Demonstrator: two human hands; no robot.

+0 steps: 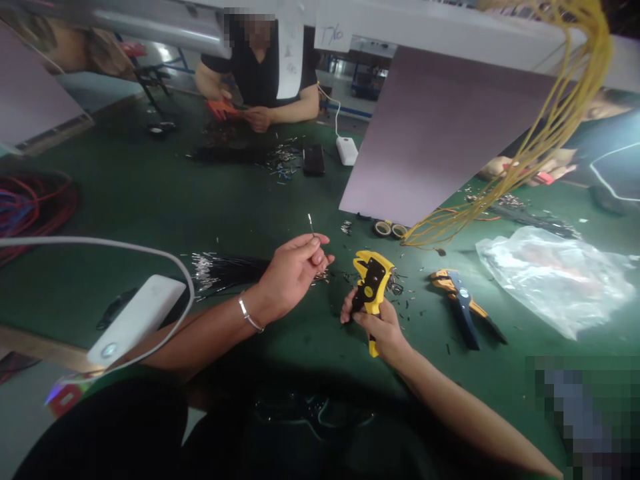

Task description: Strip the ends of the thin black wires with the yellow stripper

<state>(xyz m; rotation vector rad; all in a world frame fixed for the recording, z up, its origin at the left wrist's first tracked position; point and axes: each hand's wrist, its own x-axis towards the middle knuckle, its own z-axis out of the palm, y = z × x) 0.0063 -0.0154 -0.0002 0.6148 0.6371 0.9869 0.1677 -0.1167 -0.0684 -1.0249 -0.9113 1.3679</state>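
Left hand (293, 277): pinching a thin wire (311, 225) upright between its fingertips, near the yellow wire stripper (371, 287). Right hand (377, 327): gripping that tool firmly around its handle, lower center of frame.

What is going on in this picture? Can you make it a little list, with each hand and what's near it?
left hand: pinches a thin wire
right hand: grips a yellow stripper
nearby: black wires, orange stripper, plastic bag
surface: green table
across the table: another person, sitting
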